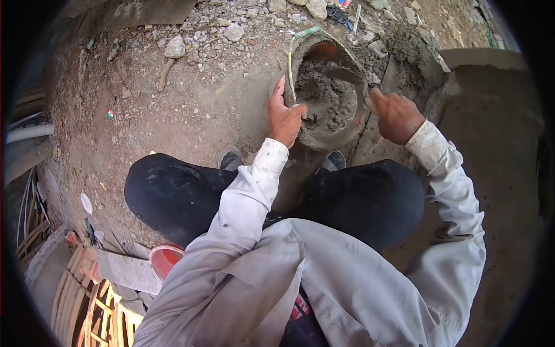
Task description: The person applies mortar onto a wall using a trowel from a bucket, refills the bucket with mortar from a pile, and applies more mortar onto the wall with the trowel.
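Observation:
Between my feet and the rubble stands a bucket (330,140) caked with cement, its wire handle (291,66) with a green grip lying against the far rim. Wet grey mortar (326,98) fills part of it. My left hand (284,118) grips the near left rim, thumb over the edge and fingers outside. At the right rim my right hand (396,115) is closed around the handle of a trowel, mostly hidden by the fingers. The trowel's blade (341,73) reaches over the mortar inside the bucket.
A heap of wet mortar (413,58) lies beyond the bucket at right, next to a smooth cement surface (491,144). Stones (234,32) and gravel cover the ground ahead. Behind my left knee are a red bucket (165,260), a pale board (130,270) and wooden poles (69,289).

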The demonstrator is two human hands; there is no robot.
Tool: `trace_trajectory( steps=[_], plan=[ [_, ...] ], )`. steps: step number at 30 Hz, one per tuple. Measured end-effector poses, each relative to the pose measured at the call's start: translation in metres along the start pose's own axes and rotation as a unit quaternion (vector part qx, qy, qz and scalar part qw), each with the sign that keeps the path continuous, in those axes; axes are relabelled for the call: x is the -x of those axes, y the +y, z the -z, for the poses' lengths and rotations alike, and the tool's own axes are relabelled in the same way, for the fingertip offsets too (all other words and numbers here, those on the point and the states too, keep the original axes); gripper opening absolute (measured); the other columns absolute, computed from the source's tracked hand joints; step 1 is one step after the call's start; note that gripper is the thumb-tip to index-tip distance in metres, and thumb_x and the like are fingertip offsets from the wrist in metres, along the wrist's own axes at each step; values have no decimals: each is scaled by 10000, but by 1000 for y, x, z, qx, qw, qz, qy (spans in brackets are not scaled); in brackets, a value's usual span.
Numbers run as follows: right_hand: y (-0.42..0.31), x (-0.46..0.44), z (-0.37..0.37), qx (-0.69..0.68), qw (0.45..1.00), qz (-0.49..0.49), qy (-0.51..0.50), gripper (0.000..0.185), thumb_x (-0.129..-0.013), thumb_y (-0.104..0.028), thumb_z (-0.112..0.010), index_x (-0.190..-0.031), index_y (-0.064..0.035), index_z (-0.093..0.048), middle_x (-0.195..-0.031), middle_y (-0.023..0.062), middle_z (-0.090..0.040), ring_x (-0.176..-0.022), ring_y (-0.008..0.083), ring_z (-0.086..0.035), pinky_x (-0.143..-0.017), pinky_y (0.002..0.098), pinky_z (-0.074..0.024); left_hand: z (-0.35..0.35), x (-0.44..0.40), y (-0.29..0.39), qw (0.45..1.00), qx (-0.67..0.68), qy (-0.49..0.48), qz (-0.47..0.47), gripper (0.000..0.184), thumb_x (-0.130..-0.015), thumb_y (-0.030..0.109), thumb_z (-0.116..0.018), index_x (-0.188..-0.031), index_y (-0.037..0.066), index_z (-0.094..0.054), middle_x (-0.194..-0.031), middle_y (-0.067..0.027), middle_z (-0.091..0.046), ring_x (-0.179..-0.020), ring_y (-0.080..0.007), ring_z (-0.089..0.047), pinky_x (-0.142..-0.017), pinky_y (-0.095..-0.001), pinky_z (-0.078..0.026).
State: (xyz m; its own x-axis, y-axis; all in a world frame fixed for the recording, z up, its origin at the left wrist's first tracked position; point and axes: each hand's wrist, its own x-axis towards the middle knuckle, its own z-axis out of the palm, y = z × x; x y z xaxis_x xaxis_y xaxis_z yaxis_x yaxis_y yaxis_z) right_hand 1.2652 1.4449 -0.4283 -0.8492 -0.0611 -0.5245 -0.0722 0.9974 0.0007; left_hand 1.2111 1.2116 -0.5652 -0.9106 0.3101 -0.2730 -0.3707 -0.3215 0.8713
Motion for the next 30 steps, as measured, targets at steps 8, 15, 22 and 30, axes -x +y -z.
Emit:
trace_trajectory(
  steps=[8, 15, 22, 30],
  plan=[
    [-16, -39, -83, -113, 990, 79, -31, 409, -820, -193, -647, -1145, 14, -507, -923, 250, -663, -908, 446, -645, -794, 494, -522, 12, 3, -13, 1000, -20, 15, -5, 849, -677, -171, -536, -1486, -66, -301, -1203, -106, -593, -916, -148, -594, -665, -239, -494],
    [-34, -3, -42, -510, 834, -16, -208, 409, -996, -399, -526, -1124, -12, -491, -794, 186, -641, -720, 400, -617, -725, 489, -511, 3, -1, -10, 1000, 4, 12, -14, 753, -637, -100, -566, -1382, -55, -473, -1101, -51, -605, -894, -112, -573, -699, -235, -489],
    [-12, -25, -69, -247, 964, -44, -92, 467, -989, -402, -494, -1112, 46, -536, -980, 285, -667, -973, 447, -642, -861, 505, -498, -1, 1, -8, 999, -36, 4, -17, 829, -671, -164, -551, -1464, -84, -322, -1147, -106, -589, -841, -133, -576, -625, -244, -483],
    [27, -34, -95, -116, 989, -89, -15, 514, -959, -381, -555, -1223, 58, -511, -975, 301, -650, -969, 474, -614, -883, 525, -476, -5, 1, -8, 999, -14, 31, -4, 722, -657, -108, -558, -1373, -71, -469, -1122, -67, -605, -903, -124, -573, -729, -251, -494]
  ],
)
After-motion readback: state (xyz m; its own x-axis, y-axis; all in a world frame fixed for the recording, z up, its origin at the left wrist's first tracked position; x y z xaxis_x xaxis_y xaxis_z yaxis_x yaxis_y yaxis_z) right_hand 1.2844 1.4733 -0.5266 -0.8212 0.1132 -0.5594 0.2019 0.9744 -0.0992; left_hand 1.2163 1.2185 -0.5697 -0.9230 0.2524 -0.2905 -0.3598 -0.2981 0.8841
